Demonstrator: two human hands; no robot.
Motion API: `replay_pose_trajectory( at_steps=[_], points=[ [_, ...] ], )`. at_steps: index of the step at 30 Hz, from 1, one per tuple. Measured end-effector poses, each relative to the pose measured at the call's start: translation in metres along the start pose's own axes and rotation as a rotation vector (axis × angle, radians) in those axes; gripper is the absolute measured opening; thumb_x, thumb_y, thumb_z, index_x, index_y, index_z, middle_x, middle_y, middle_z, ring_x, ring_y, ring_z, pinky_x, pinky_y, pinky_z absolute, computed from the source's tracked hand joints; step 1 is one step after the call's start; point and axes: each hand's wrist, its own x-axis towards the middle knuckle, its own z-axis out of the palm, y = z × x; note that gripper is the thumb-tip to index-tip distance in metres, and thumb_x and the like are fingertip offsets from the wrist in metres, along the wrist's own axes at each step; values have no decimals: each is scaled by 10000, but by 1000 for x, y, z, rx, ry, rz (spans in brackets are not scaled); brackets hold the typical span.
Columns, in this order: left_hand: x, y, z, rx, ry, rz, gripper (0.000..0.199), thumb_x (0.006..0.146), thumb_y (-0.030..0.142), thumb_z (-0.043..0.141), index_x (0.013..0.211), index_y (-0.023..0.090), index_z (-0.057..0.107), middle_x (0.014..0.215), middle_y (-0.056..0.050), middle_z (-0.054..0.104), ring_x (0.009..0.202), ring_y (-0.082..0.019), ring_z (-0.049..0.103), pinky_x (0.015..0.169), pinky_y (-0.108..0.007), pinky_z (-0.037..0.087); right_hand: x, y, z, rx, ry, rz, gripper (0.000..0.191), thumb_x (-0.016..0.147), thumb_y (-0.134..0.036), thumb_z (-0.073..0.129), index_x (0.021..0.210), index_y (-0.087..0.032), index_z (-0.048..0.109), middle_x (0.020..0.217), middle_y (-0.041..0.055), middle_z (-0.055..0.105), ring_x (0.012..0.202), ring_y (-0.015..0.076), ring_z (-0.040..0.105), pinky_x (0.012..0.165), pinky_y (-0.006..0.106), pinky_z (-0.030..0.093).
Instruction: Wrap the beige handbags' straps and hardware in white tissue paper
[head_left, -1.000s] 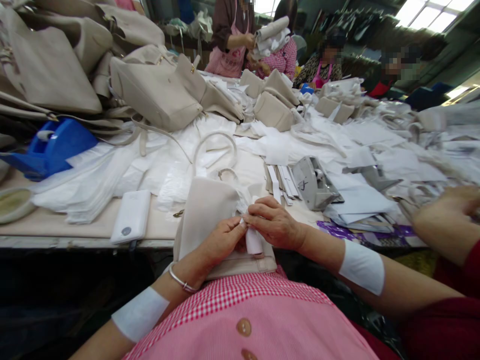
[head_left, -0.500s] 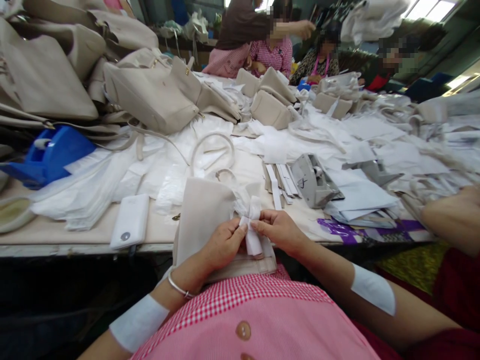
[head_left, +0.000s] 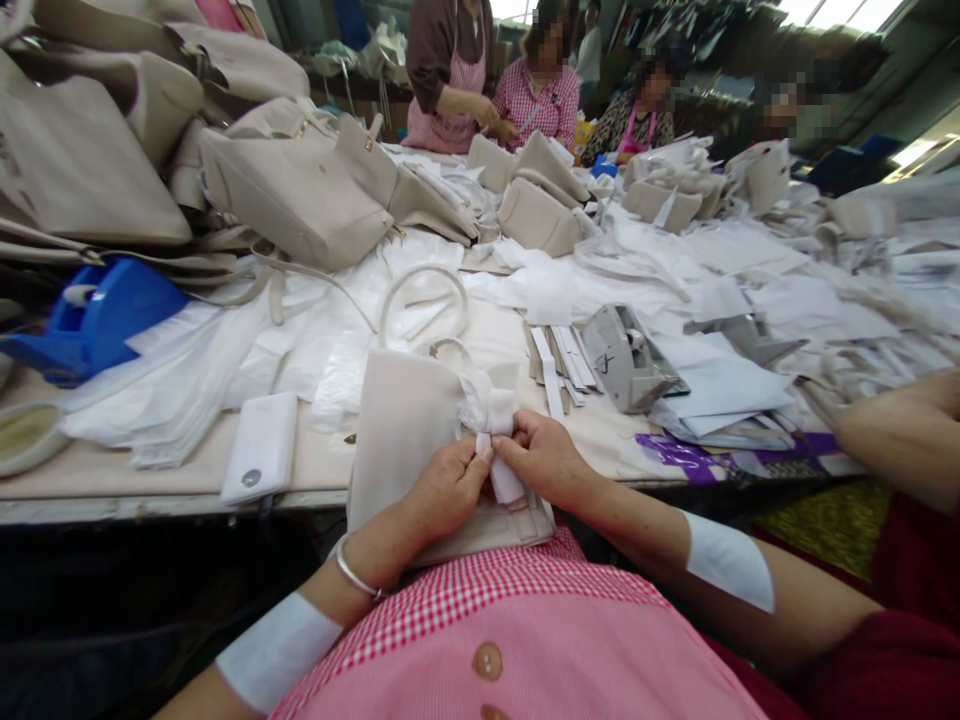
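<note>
A beige handbag (head_left: 405,420) leans at the table's front edge against the pink apron, its round handle (head_left: 388,310) standing up behind. White wrapping paper (head_left: 508,482) is bunched around a strap or fitting on the bag's front. My left hand (head_left: 454,485) is closed, thumb and fingers pinching the white paper from the left. From the right, my right hand (head_left: 544,458) pinches the same paper, its fingertips touching those of the left. What lies inside the paper is hidden.
To the right lie paper strips (head_left: 562,365), a grey tape dispenser (head_left: 626,360) and white sheets (head_left: 727,390). At left are a white power bank (head_left: 261,445), plastic bags (head_left: 172,400) and a blue tape dispenser (head_left: 97,320). Beige bags (head_left: 300,190) pile up behind. Co-workers stand across the table.
My right hand has shifted slightly left, its fingertips now meeting the left hand's at the paper. Across the table, a co-worker's outstretched arm has come down.
</note>
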Motion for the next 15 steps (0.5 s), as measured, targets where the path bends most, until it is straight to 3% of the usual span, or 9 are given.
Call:
replay_pose_trajectory(
  at_steps=[3,6,10,12,15],
  points=[
    [1,-1,1,-85,15,-56,326,938,443,443,865,166,597,703,-9,591,616,-146,548,582,-255,459,0,2,0,-3,5,-36,174,787,-301,595,676,-189,524,569,-48,503,533,110,455,502,235,338],
    [2,-2,3,-116,52,-71,307,927,427,463,914,158,611,766,-26,630,670,-157,570,616,-261,470,-2,5,-2,125,-92,-39,172,809,-325,594,730,-175,563,593,-46,505,551,108,456,504,227,350],
    [2,0,6,-14,108,-78,297,921,408,465,876,155,612,756,-37,638,680,-168,566,618,-266,452,-7,11,-12,275,-252,-38,251,836,-346,593,985,-150,641,645,-35,549,565,111,484,507,224,373],
    [2,3,7,36,131,-74,297,918,401,461,852,156,615,721,-32,625,658,-169,554,603,-266,439,-5,18,-30,248,-130,-83,345,832,-350,614,1102,-136,631,678,-22,583,582,119,508,534,236,402],
    [2,7,7,102,156,-57,310,911,406,451,824,162,621,697,-30,622,649,-178,555,595,-268,431,11,42,-83,75,330,-165,360,834,-377,619,1095,-134,671,783,30,668,689,158,584,666,283,464]
  ],
)
